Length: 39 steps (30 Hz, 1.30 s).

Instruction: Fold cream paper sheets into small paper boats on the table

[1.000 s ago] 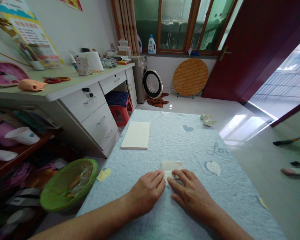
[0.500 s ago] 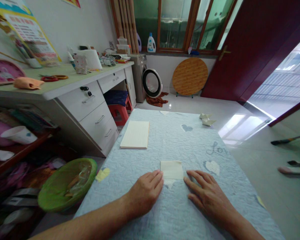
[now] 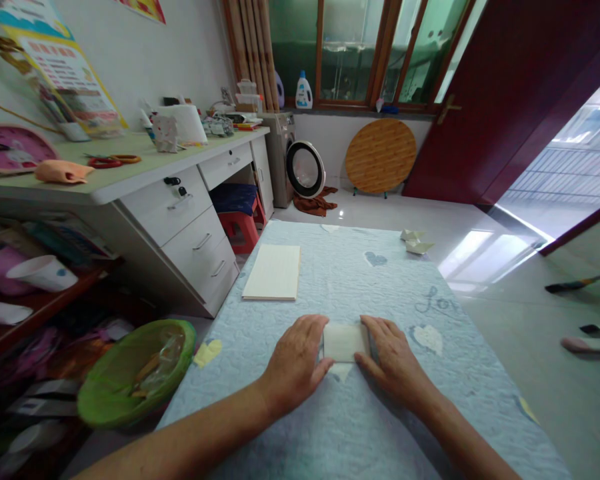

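While both hands rest on the blue quilted cover (image 3: 380, 427), a folded square of cream paper (image 3: 345, 343) lies flat on it between them. The left hand (image 3: 296, 357) is open and palm down, with its fingertips (image 3: 319, 324) touching the paper's left edge. The right hand (image 3: 387, 353) is also open, and its fingers (image 3: 373, 327) touch the paper's right edge. Neither hand is clenched; they press the paper from its two sides without closing around it. Just below the paper, between the heels of the hands, a pale heart print (image 3: 341, 371) shows on the cover.

Ahead of the left hand, well apart from it, a stack of cream paper (image 3: 273, 272) lies on the cover. Farther ahead of the right hand, two small folded paper pieces (image 3: 415, 241) sit near the cover's far edge. To the right of the right hand is a white heart patch (image 3: 427, 339).

Left of the left hand and off the cover, a green bowl (image 3: 137, 373) holds a clear plastic bag (image 3: 163, 360). Beyond it stands a white counter (image 3: 180, 227) with drawers, carrying scissors (image 3: 114, 159) and a paper roll (image 3: 177, 124). Far ahead of the hands are a washing machine (image 3: 279, 157) and a round wooden board (image 3: 380, 155).
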{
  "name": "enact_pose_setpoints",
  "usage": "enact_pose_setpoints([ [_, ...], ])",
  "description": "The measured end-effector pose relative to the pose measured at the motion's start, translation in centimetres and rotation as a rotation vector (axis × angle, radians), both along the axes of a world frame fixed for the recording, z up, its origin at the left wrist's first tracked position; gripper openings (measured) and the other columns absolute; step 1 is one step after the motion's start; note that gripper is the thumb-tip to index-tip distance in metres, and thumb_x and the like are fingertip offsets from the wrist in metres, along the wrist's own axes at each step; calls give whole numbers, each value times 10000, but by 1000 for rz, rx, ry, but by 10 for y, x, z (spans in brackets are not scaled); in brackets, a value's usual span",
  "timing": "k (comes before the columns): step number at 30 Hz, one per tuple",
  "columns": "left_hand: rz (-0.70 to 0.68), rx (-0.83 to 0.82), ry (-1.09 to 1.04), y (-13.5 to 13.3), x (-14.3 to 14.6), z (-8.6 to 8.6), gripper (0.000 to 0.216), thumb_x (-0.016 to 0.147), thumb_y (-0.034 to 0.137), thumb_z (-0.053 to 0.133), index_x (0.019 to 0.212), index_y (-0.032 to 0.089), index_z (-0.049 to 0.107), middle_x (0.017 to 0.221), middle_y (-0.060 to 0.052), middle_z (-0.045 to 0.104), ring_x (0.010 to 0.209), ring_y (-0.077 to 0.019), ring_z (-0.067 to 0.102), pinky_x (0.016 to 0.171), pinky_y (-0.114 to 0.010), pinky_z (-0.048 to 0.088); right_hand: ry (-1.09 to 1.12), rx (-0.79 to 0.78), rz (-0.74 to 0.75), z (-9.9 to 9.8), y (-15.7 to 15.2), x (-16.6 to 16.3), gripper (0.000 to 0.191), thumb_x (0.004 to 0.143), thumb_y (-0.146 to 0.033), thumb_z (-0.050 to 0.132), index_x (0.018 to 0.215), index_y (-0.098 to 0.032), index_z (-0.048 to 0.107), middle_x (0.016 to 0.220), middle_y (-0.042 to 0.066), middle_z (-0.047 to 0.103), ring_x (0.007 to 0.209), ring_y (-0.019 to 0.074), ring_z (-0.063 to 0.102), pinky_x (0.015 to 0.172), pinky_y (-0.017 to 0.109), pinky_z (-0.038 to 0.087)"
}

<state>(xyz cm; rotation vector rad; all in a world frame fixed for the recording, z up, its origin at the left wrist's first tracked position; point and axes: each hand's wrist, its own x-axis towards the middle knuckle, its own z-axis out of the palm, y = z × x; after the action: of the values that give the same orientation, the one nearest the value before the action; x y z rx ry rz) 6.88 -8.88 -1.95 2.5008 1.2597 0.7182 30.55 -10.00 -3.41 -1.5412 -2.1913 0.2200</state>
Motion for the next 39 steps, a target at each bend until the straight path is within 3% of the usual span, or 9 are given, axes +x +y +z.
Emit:
enact_pose_setpoints([
  [6,52,-81,-35,7,2,-23,710,697,338,795,1285,173,432,1364,-182,484,1313,-376,423,1081,-596,369,136,1,33,-8,-1,-4,527,829,-149,571,1345,-184,471,1175,116,617,1118,283,521,988,487,421],
  [11,30,-155,-179,7,3,-19,658,684,243,792,1236,197,437,1307,-144,495,1262,-328,449,1083,-551,368,226,-12,84,2,-1,-6,171,827,-76,506,911,-206,579,845,44,600,842,221,527,772,375,448],
  [15,112,-193,-326,7,4,-13,786,684,215,780,1334,194,338,1269,-135,494,1114,-275,531,981,-474,466,333,94,123,7,-2,-6,151,823,-66,484,806,-215,501,799,25,542,814,207,495,717,333,425],
  [19,35,-300,-376,7,4,-9,402,777,237,711,1140,221,537,1188,-67,554,684,-125,552,679,-293,531,362,199,113,9,-6,-6,154,849,-84,491,887,-228,530,928,39,540,917,217,500,792,350,439],
  [21,-25,-303,-393,7,5,-8,171,830,175,622,994,222,608,1178,-44,582,599,-86,538,629,-252,520,344,232,106,8,-8,-7,184,834,-72,498,908,-235,542,1016,50,524,989,226,496,839,363,444],
  [26,-120,-62,-419,7,5,-8,251,823,35,487,948,213,613,1187,-68,649,1017,-184,668,869,-295,546,318,318,49,3,-10,-7,311,832,-92,529,1107,-227,475,1162,103,477,1100,262,469,918,427,445],
  [30,-103,129,-322,7,7,-8,246,816,30,491,961,200,595,1199,-106,665,1048,-215,678,887,-328,566,201,418,71,5,-11,-11,620,818,-117,554,1386,-204,320,1277,157,420,1171,317,421,974,527,396],
  [36,-72,184,-195,7,8,-10,279,829,50,500,1062,184,576,1276,-144,632,1125,-243,651,960,-379,552,-22,340,131,10,-18,-18,645,764,-133,598,1365,-284,419,1282,116,444,1166,326,416,1012,549,334],
  [39,-59,158,-166,7,10,-13,366,836,63,501,1187,162,527,1350,-168,576,1222,-252,590,1001,-398,529,-57,319,109,11,-18,-19,502,790,-108,562,1263,-274,535,1263,110,491,1164,314,425,1007,526,328],
])
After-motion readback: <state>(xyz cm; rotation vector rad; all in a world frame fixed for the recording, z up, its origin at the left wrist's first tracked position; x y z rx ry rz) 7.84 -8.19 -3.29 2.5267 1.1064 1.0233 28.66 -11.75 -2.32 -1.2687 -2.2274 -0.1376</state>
